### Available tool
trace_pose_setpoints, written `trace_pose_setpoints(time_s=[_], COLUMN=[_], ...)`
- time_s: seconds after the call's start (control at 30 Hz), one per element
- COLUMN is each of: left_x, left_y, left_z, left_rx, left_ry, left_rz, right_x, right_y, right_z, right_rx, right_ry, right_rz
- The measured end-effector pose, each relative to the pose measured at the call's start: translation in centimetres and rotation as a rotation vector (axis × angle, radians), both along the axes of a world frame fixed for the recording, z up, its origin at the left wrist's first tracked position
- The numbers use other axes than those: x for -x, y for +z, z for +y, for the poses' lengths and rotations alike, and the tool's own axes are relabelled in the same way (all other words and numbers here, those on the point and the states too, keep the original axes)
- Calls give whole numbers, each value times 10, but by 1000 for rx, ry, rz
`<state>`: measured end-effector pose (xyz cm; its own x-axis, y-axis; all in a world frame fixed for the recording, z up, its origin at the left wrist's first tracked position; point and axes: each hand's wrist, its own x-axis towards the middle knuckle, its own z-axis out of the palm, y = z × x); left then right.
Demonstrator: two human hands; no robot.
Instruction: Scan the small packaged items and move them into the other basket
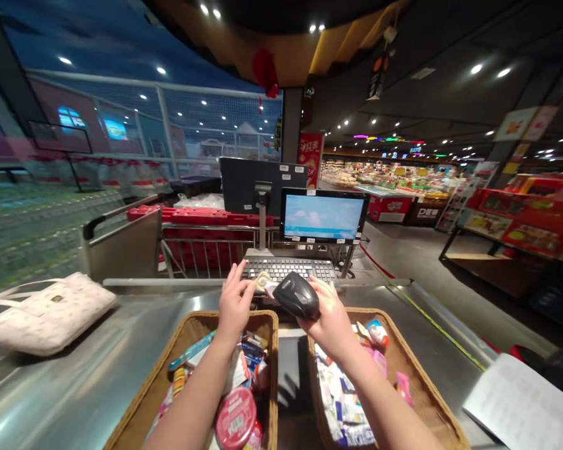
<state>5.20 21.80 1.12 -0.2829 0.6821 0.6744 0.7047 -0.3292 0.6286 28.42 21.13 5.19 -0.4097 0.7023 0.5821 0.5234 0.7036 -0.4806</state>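
head cam | faces forward and down | close over checkout counter | shop aisle beyond

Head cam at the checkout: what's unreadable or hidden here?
- Small item in left hand: too small, partly covered by fingers.
- Barcode scanner in right hand: its window faces away.
- Left basket and right basket: contents partly hidden by forearms, cut by the bottom edge.
- Monitor: text too small.
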Motion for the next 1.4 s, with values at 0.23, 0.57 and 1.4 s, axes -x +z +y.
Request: trace_pose_setpoints(time_s=[0.23, 0.57, 1.4], left_x=[18, 32, 53], left_y=[-3, -7, -60], left_z=[-6, -12, -39], left_rx=[19, 40, 392], left_ry=[0, -19, -158], left_rz=[-21, -29, 89], right_x=[18, 28, 37], right_y=[-10, -16, -41], right_z=[-8, -15, -22], right_rx=[66, 91, 159], right_ry=[26, 25, -2], right_rz=[-48, -112, -145])
